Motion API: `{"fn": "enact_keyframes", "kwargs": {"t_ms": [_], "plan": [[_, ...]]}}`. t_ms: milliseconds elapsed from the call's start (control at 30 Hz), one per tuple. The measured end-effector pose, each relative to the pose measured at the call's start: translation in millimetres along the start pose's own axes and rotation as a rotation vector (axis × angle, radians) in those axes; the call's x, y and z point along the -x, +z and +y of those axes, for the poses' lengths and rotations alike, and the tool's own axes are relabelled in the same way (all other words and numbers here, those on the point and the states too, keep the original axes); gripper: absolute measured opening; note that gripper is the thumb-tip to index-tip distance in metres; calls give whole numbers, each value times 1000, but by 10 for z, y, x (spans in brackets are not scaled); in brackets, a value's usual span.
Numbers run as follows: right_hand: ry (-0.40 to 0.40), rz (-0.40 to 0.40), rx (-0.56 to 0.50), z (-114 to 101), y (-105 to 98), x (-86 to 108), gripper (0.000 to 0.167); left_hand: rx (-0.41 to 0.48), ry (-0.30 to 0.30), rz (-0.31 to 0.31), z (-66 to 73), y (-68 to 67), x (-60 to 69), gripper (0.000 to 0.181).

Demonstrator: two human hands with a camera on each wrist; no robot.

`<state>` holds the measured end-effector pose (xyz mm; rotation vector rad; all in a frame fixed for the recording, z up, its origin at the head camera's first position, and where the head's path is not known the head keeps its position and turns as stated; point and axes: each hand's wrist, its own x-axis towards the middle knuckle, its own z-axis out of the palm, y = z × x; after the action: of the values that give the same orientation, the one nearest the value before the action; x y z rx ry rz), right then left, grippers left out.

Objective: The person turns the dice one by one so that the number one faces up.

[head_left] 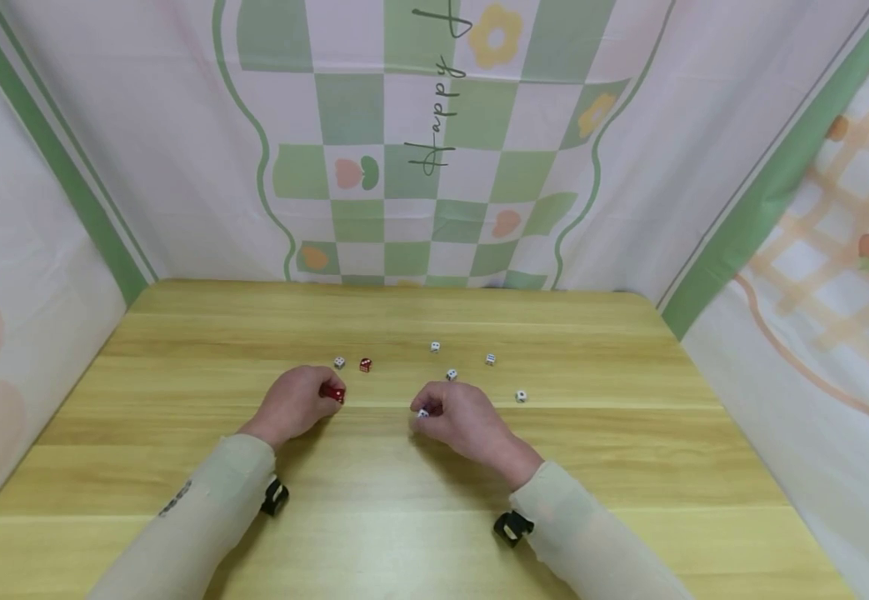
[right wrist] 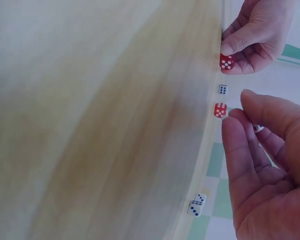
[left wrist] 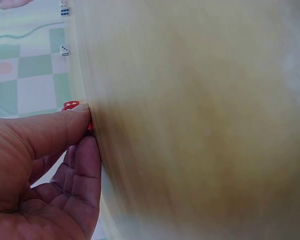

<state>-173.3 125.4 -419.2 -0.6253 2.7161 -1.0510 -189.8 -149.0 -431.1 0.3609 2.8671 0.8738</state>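
Observation:
My left hand (head_left: 299, 404) pinches a red die (head_left: 337, 395) with white pips between thumb and fingertips, low over the wooden table. The right wrist view also shows this red die (right wrist: 226, 61) in the left fingers. Close to that hand lie a white die (head_left: 339, 362) and another red die (head_left: 365, 365). Across from it, my right hand (head_left: 464, 417) curls its fingers round a white die (head_left: 422, 413), partly hidden by them; in the right wrist view only a bit of that white die (right wrist: 258, 128) shows. Just beyond the right knuckles rests a white die (head_left: 451, 375).
More white dice lie farther back and to the right: one die (head_left: 436, 347) near the middle, a second die (head_left: 490, 359), and a third die (head_left: 521, 397) right of the right hand. The table (head_left: 374, 517) meets a checkered curtain (head_left: 412, 217) at its back edge.

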Motion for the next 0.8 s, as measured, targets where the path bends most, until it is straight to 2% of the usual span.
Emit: {"fn": "enact_keyframes", "kwargs": {"t_ms": [367, 800], "plan": [[11, -18, -142, 27, -19, 1, 11, -1, 5, 2, -6, 3, -6, 10], [48, 7, -151, -4, -16, -1, 19, 4, -2, -2, 10, -2, 2, 10]]}}
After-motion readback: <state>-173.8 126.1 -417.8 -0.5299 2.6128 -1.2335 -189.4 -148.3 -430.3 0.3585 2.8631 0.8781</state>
